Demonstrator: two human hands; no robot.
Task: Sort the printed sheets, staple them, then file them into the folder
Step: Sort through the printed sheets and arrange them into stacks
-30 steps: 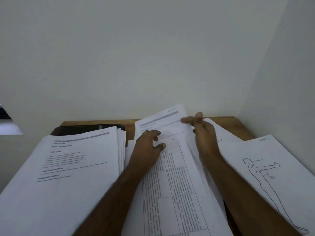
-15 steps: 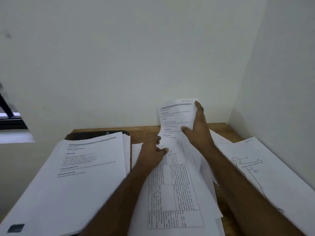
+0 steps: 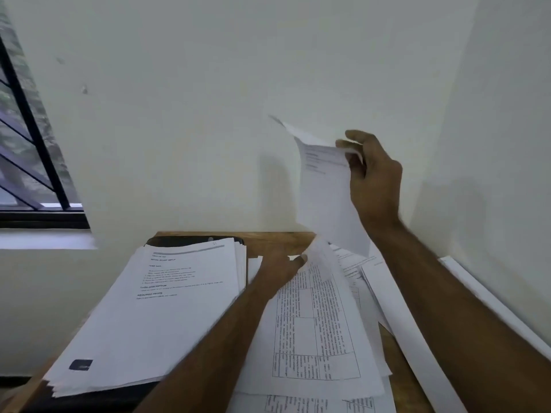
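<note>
The right hand [image 3: 372,177] pinches a single white printed sheet [image 3: 325,192] at its top corner, fingers and thumb curled on the paper, holding it upright in the air before the pale wall [image 3: 208,114]; the sheet hangs limp and curls at its upper edge. The left hand [image 3: 283,265] rests on the loose middle pile of white sheets printed with tables [image 3: 316,323], and its thumb seems to lift the edge of one page, though the fingers are too blurred to read. To the left lies a thick squared stack of white text pages [image 3: 155,308] over a dark flat thing, perhaps the folder, on the brown wooden counter [image 3: 277,239]. More loose sheets [image 3: 396,308] fan out at the right. Such paper is light, floppy and easily creased, so a corner pinch suits one page, while a bundle is better gripped along an edge with both hands.
</note>
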